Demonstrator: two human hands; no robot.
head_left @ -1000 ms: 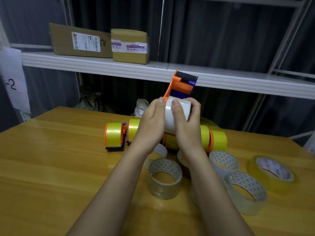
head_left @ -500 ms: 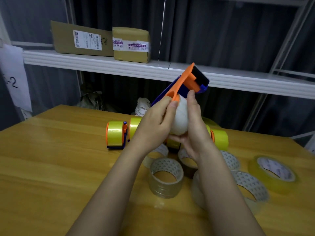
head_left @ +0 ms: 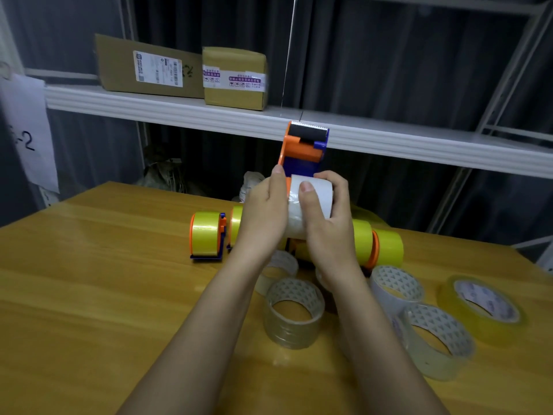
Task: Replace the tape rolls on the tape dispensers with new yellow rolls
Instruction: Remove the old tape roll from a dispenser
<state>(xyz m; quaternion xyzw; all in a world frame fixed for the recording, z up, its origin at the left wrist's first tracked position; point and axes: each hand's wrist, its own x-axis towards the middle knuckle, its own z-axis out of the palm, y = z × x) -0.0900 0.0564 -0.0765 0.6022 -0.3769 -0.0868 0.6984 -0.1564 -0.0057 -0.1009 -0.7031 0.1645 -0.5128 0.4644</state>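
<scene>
left hand: my left hand (head_left: 263, 217) is up off the table, fingers curled round the left side of the dispenser I'm holding, thumb pointing up along its orange edge

right hand: my right hand (head_left: 327, 226) is wrapped round the pale roll (head_left: 311, 202) from the right, thumb laid across the front of it, fingertips hooked over the top edge

held dispenser: orange and blue tape dispenser (head_left: 303, 148), standing upright between my hands, black roller and toothed cutter at the very top, level with the shelf edge behind it

pale roll: whitish/clear tape, sitting low on that dispenser right under the blue part. can't tell how far it's seated on the hub, my hands cover that bit

loaded dispenser: another dispenser (head_left: 206, 236) on the table to the left, yellow roll on it, lying on its side

yellow rolls: more yellow rolls (head_left: 387, 247) in a row behind my wrists, some with orange flanges, partly hidden

loose rolls: a clear roll (head_left: 293, 313) standing near my forearms, a couple more clear ones to the right (head_left: 434, 339), and a thin yellowish roll (head_left: 481, 307) lying flat far right

table: wooden table (head_left: 89, 295), everything sits toward the back middle

shelf: white shelf (head_left: 149, 106) behind with two cardboard boxes (head_left: 233, 77)
</scene>
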